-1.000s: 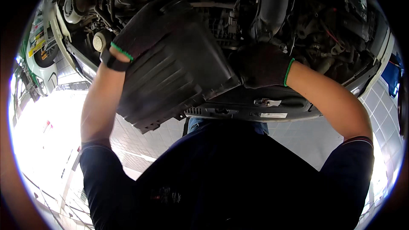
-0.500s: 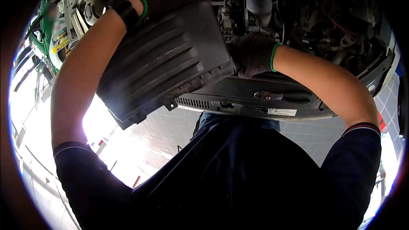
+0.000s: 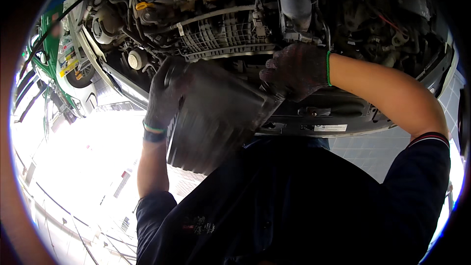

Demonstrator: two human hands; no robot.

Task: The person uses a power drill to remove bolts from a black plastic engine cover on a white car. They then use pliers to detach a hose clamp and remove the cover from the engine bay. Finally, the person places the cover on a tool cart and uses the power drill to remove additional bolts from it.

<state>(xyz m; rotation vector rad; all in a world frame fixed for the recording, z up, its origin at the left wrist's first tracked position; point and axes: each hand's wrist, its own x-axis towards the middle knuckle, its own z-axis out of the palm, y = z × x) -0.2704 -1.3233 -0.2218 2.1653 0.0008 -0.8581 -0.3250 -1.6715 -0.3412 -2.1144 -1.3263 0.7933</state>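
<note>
A black ribbed plastic air filter housing hangs tilted and blurred by motion over the front edge of the engine bay. My left hand, in a dark knit glove, is closed round its left upper side. My right hand, gloved the same way with a green cuff, has its fingers curled at the housing's right corner; the fingertips are partly hidden there. Behind the housing, the engine's black ribbed intake manifold lies exposed.
A thick black duct runs down the bay to the right of the manifold. On the left are a yellow loop handle and a pale round cap. The front crossmember lies close to my body. Green equipment stands far left.
The housing has come down toward my body and turned steeper, uncovering the engine. My left hand has moved down with it from its far edge. My right hand has shifted slightly right.
</note>
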